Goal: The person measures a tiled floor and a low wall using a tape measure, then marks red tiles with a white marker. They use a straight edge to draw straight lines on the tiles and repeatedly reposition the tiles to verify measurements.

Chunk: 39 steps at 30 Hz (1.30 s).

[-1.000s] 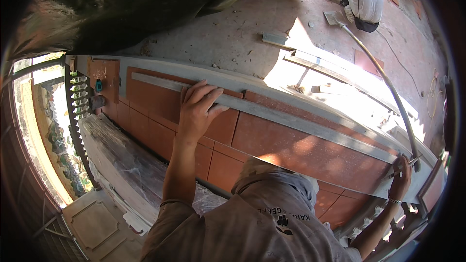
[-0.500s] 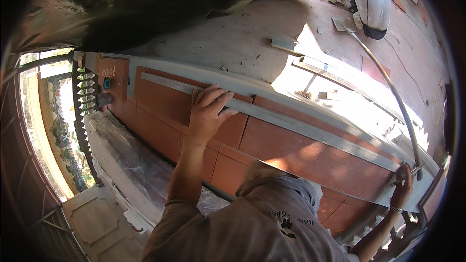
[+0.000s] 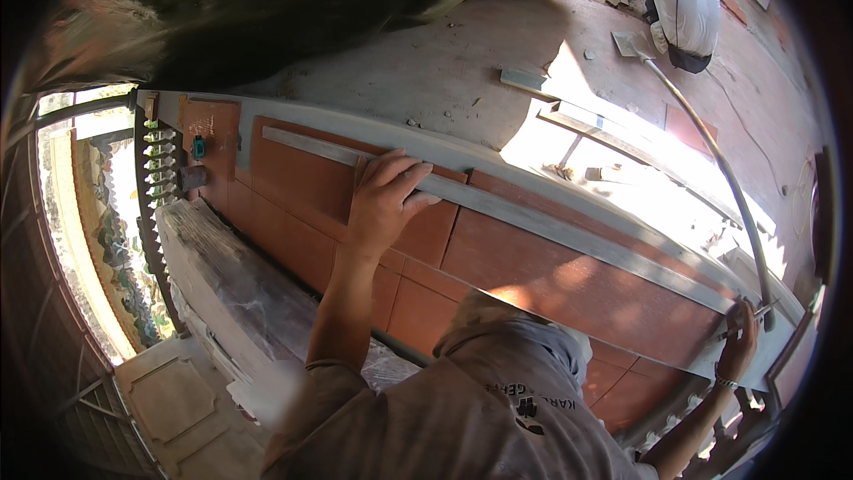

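Observation:
My left hand [image 3: 391, 187] is closed over a long grey straightedge [image 3: 577, 240], with a narrow terracotta edge beside its fingers. The straightedge lies lengthwise across terracotta tiles [image 3: 524, 267] on a pale grey ledge. At its right end my right hand [image 3: 739, 338], with a bracelet at the wrist, is closed around something small and thin that I cannot make out. A small teal object [image 3: 198, 147] sits on the tiles at the far left.
A long-handled metal tool [image 3: 684, 98] and a pale bag [image 3: 689, 22] lie on the dusty floor above. A wooden board [image 3: 524, 80] lies nearby. Dark sheeting [image 3: 222, 18] hangs overhead. A plastic-wrapped stack [image 3: 231, 276] flanks the ledge below, near balusters [image 3: 160, 160].
The view has shifted slightly, so the scene sits farther right. Both hands stay at the straightedge. A pale blurred shape has appeared near the lower-left sleeve.

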Each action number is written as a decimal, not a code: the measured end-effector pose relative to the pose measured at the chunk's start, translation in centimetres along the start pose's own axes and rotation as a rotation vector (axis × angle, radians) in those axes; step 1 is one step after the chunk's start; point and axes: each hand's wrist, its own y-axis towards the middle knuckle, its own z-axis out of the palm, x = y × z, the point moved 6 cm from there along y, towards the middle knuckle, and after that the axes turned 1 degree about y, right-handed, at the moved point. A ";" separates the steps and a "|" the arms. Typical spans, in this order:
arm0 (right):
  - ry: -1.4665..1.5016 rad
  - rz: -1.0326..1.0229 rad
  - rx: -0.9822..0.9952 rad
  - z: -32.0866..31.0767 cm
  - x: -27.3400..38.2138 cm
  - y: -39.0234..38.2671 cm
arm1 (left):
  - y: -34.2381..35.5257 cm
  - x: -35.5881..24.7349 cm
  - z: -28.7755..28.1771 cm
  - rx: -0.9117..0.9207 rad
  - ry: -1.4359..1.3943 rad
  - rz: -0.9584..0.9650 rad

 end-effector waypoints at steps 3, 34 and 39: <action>-0.006 0.004 -0.007 0.0 0.1 0.0 | 0.1 -0.1 0.0 -0.004 -0.001 0.003; -0.008 0.001 -0.045 -2.7 5.3 -0.3 | -0.8 -4.0 -0.5 0.029 0.028 0.063; 0.724 0.131 -0.085 -2.9 9.6 0.6 | -3.0 -8.4 1.1 0.080 -0.037 0.041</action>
